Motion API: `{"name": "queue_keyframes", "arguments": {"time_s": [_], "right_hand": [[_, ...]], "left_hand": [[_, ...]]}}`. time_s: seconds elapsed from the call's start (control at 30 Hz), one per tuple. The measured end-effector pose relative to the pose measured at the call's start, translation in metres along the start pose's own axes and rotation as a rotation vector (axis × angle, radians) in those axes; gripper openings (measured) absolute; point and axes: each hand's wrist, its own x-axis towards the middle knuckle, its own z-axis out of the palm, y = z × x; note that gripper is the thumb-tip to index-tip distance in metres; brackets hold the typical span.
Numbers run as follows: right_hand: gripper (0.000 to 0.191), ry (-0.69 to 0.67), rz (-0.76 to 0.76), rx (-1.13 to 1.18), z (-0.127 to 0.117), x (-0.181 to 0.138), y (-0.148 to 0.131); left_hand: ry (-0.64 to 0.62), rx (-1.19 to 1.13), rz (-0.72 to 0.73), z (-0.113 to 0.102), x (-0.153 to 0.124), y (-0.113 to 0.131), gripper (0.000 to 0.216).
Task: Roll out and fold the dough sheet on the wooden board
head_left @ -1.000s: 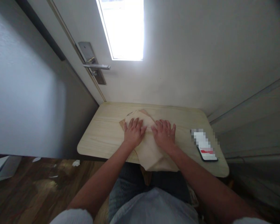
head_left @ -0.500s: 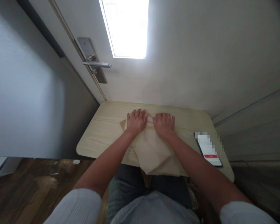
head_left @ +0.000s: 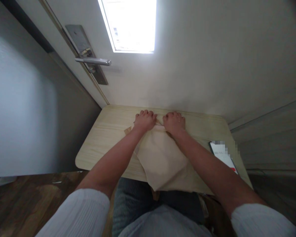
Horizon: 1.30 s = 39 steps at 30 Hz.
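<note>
A beige cloth [head_left: 162, 161] lies on a small light wooden table [head_left: 106, 135], and its near end hangs over the table's front edge onto my lap. Both of my hands rest side by side at the cloth's far end. On my left hand [head_left: 144, 121] the fingers are curled down over the far edge of the cloth. My right hand [head_left: 174, 123], just to its right, has its fingers bent over the same edge. A darker tan layer shows under the cloth at its left corner. My forearms lie over the cloth.
A phone [head_left: 224, 156] with a lit screen lies near the table's right edge. A white door with a metal lever handle [head_left: 93, 61] and a bright glass pane [head_left: 130, 26] stands right behind the table. Dark wood floor lies to the left.
Both hands have slid away from me along the cloth, from its middle to its far end. Their fingers, flat before, are now curled.
</note>
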Motion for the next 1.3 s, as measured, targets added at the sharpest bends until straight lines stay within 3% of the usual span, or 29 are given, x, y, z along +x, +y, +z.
{"name": "queue_keyframes", "arguments": {"time_s": [0.47,0.83,1.1,1.3], "right_hand": [[0.04,-0.028,0.02,-0.037,0.003,0.038,0.002],[0.036,-0.059,0.032,-0.018,0.007,0.056,0.006],[0.039,-0.03,0.002,0.003,0.008,0.048,0.006],[0.041,-0.03,0.008,0.05,0.005,0.028,0.005]], "left_hand": [[-0.035,-0.034,-0.043,0.005,0.039,-0.004,0.068],[-0.017,-0.02,-0.106,0.007,0.062,-0.002,0.065],[0.001,-0.024,-0.061,0.006,0.053,-0.003,0.065],[0.17,-0.022,0.012,0.005,0.031,-0.002,0.048]]}}
